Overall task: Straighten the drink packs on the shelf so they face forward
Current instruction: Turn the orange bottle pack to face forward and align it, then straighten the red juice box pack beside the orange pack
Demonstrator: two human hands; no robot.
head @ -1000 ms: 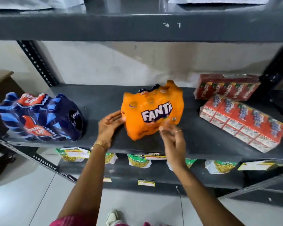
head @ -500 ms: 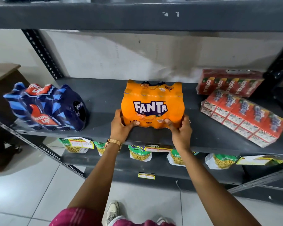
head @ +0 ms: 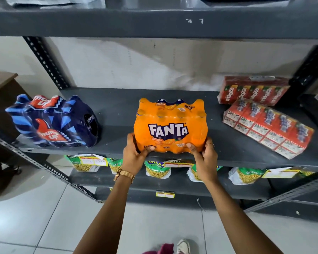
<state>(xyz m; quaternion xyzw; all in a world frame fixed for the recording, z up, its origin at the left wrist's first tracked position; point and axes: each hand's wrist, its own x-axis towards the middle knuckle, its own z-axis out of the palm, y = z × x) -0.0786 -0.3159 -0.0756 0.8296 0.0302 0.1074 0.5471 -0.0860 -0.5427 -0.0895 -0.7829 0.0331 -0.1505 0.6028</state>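
On the middle shelf (head: 117, 107), near its front edge, the orange pack (head: 170, 126) stands upright with its label squarely forward. The left hand (head: 135, 153) and right hand (head: 203, 153) are clamped on its two lower corners, thumbs across the front. To the left, the blue pack (head: 53, 121) sits turned at an angle. To the right, a red carton pack (head: 268, 127) lies skewed, with another red pack (head: 253, 89) further back. So, by my judgement, one pack looks done and the blue and red ones remain
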